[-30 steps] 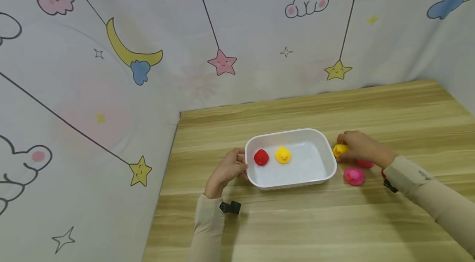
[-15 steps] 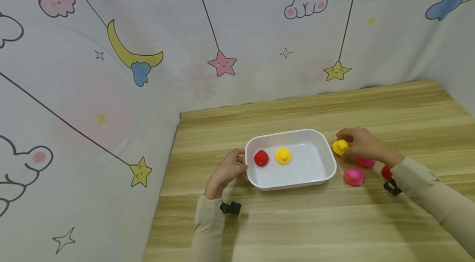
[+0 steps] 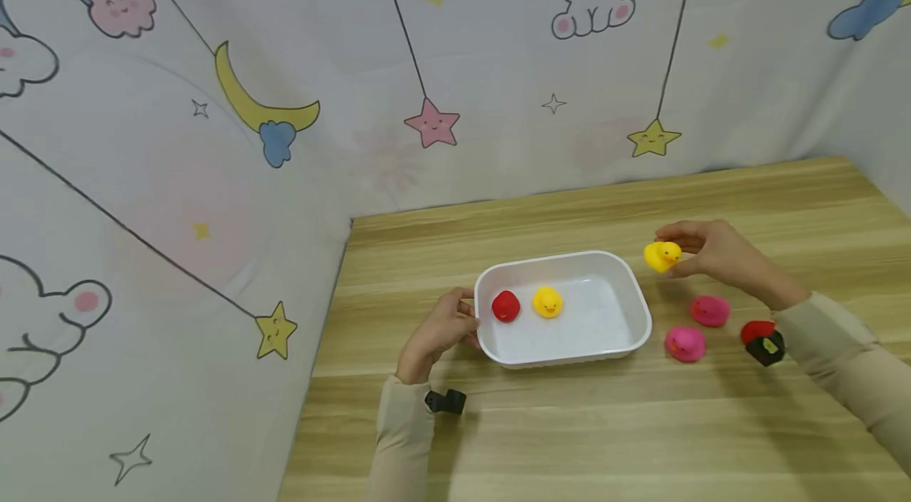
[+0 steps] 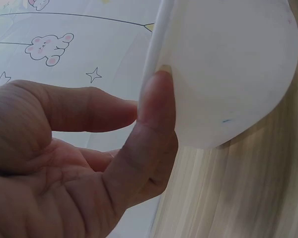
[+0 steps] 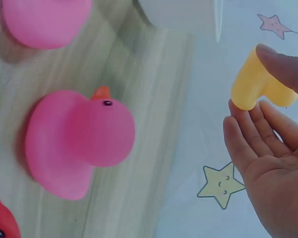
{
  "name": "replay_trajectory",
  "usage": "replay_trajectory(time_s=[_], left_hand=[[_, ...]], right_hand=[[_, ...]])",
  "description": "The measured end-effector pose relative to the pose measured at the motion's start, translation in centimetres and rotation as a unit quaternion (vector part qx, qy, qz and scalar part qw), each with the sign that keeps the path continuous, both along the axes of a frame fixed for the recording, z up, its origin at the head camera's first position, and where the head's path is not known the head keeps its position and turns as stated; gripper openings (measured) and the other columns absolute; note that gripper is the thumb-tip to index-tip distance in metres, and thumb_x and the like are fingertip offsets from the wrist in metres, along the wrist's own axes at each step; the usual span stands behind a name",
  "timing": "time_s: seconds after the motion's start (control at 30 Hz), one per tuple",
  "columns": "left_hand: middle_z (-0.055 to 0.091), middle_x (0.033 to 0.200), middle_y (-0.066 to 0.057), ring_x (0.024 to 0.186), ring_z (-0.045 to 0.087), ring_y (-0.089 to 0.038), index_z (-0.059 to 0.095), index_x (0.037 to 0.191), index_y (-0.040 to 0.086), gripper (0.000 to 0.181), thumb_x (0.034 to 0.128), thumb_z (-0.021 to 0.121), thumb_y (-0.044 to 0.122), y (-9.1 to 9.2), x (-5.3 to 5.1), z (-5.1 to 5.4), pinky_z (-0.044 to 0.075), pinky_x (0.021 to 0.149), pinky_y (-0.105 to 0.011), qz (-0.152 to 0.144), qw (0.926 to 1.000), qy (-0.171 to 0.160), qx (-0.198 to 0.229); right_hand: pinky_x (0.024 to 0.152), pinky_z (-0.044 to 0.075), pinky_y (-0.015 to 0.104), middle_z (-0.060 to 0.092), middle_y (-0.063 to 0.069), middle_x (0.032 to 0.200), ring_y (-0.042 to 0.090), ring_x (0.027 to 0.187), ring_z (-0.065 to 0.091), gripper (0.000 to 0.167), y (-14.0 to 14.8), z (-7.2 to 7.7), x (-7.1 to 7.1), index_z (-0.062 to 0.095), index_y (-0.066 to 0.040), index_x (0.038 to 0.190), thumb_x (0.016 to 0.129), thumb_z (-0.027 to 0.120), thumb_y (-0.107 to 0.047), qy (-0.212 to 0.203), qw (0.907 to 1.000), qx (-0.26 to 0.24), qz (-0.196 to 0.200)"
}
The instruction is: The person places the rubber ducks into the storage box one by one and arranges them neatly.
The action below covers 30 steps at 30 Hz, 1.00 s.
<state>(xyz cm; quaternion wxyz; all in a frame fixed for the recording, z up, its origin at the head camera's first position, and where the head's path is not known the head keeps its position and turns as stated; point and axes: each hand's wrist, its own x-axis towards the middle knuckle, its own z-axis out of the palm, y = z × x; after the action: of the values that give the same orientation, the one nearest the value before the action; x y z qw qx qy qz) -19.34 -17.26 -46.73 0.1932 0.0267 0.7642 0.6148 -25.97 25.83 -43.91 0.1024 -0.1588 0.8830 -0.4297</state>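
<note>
A white plastic tray (image 3: 569,352) stands on the table, holding a red rubber duck (image 3: 506,307) and a yellow rubber duck (image 3: 547,302). My left hand (image 3: 443,328) holds the tray's left end; the left wrist view shows its thumb and a finger at the rim (image 4: 161,29). To the right of the tray, my right hand (image 3: 726,257) pinches another yellow rubber duck (image 3: 662,256) between thumb and fingertips, raised above the table. Two pink rubber ducks (image 3: 686,344) sit below that hand. A red rubber duck (image 3: 757,328) is partly hidden by the wrist camera.
The wood-grain table (image 3: 569,431) meets a white cloth backdrop (image 3: 498,51) printed with stars, moons and bunnies at the back and left. Black camera mounts (image 3: 445,401) sit on both wrists.
My right hand has lifted the yellow duck up from beside the tray and away from the table, uncovering the second pink duck. The left hand and tray have stayed in place.
</note>
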Motion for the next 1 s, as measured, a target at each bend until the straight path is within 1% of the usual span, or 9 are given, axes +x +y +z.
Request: replay_trajectory(time_s=[0.07, 0.23, 0.3, 0.43, 0.5, 0.57, 0.63, 0.77, 1.0], left_hand=[[0.050, 0.089, -0.016, 0.061, 0.058, -0.018, 0.038, 0.136, -0.019, 0.048, 0.0900, 0.052, -0.014, 0.0, 0.0, 0.0, 0.065, 0.061, -0.042, -0.003, 1.0000, 0.000, 0.000], [0.048, 0.087, -0.013, 0.059, 0.057, -0.017, 0.037, 0.135, -0.021, 0.049, 0.0882, 0.050, -0.017, -0.1, 0.2, 0.1, 0.064, 0.058, -0.038, -0.005, 0.9999, -0.005, 0.009], [0.048, 0.087, -0.013, 0.058, 0.057, -0.016, 0.036, 0.136, -0.022, 0.050, 0.0878, 0.050, -0.018, -0.1, 0.2, 0.2, 0.063, 0.057, -0.035, -0.004, 0.9999, -0.006, 0.013], [0.048, 0.087, -0.013, 0.058, 0.057, -0.016, 0.034, 0.135, -0.022, 0.050, 0.0880, 0.050, -0.018, -0.1, 0.3, 0.3, 0.062, 0.055, -0.031, -0.002, 0.9998, -0.006, 0.018], [0.048, 0.087, -0.013, 0.058, 0.057, -0.016, 0.035, 0.135, -0.022, 0.050, 0.0884, 0.051, -0.017, 0.0, 0.3, 0.3, 0.063, 0.056, -0.032, -0.001, 0.9998, -0.008, 0.016], [0.049, 0.089, -0.015, 0.059, 0.057, -0.017, 0.037, 0.136, -0.021, 0.049, 0.0890, 0.051, -0.017, 0.0, 0.2, 0.3, 0.063, 0.057, -0.034, 0.000, 0.9999, -0.008, 0.011], [0.050, 0.090, -0.017, 0.060, 0.058, -0.018, 0.038, 0.135, -0.020, 0.048, 0.0897, 0.052, -0.016, 0.0, 0.1, 0.3, 0.064, 0.058, -0.035, 0.002, 1.0000, -0.008, 0.004], [0.051, 0.091, -0.019, 0.061, 0.058, -0.018, 0.039, 0.135, -0.019, 0.048, 0.0900, 0.052, -0.015, 0.0, 0.0, 0.3, 0.064, 0.059, -0.037, 0.002, 1.0000, -0.008, -0.001], [0.051, 0.090, -0.020, 0.058, 0.058, -0.017, 0.038, 0.134, -0.021, 0.048, 0.0883, 0.051, -0.016, 0.0, 0.1, 0.1, 0.064, 0.056, -0.034, 0.001, 0.9999, -0.002, 0.012]], right_hand=[[0.089, 0.051, 0.011, 0.060, 0.024, 0.134, 0.017, 0.115, 0.062, 0.066, 0.0, 0.4, 0.2, 0.056, 0.007, 0.137, 0.081, 0.086, -0.013, -0.008, 1.0000, -0.005, 0.000], [0.090, 0.049, 0.009, 0.062, 0.021, 0.134, 0.031, 0.120, 0.060, 0.066, -0.5, 1.3, 0.5, 0.058, 0.004, 0.137, 0.081, 0.086, -0.017, 0.001, 0.9999, 0.000, 0.016], [0.090, 0.047, 0.007, 0.062, 0.020, 0.134, 0.029, 0.121, 0.061, 0.065, -0.7, 1.7, 0.5, 0.059, 0.003, 0.136, 0.081, 0.087, -0.018, 0.007, 0.9997, 0.002, 0.023], [0.090, 0.045, 0.005, 0.064, 0.018, 0.132, 0.014, 0.118, 0.062, 0.064, -1.1, 2.2, 0.5, 0.061, 0.001, 0.135, 0.080, 0.087, -0.018, 0.008, 0.9994, 0.000, 0.034], [0.091, 0.046, 0.006, 0.065, 0.017, 0.131, 0.015, 0.118, 0.062, 0.063, -1.3, 2.4, 0.5, 0.062, 0.000, 0.135, 0.080, 0.087, -0.017, 0.005, 0.9992, -0.003, 0.039], [0.095, 0.051, 0.014, 0.065, 0.016, 0.130, 0.024, 0.121, 0.062, 0.060, -1.5, 2.7, 0.5, 0.063, 0.000, 0.133, 0.080, 0.087, -0.014, 0.002, 0.9990, -0.005, 0.044], [0.101, 0.054, 0.029, 0.065, 0.017, 0.130, 0.035, 0.123, 0.059, 0.057, -1.8, 2.9, 0.4, 0.064, 0.000, 0.132, 0.080, 0.086, -0.012, -0.002, 0.9988, -0.006, 0.048], [0.105, 0.047, 0.057, 0.064, 0.018, 0.131, 0.043, 0.124, 0.057, 0.053, -2.5, 3.3, 0.3, 0.065, -0.001, 0.129, 0.080, 0.085, -0.008, -0.004, 0.9984, -0.006, 0.056], [0.106, 0.047, 0.056, 0.064, 0.017, 0.131, 0.043, 0.124, 0.057, 0.048, -3.7, 3.3, -0.1, 0.067, -0.002, 0.125, 0.080, 0.084, -0.006, -0.005, 0.9971, -0.014, 0.075]])
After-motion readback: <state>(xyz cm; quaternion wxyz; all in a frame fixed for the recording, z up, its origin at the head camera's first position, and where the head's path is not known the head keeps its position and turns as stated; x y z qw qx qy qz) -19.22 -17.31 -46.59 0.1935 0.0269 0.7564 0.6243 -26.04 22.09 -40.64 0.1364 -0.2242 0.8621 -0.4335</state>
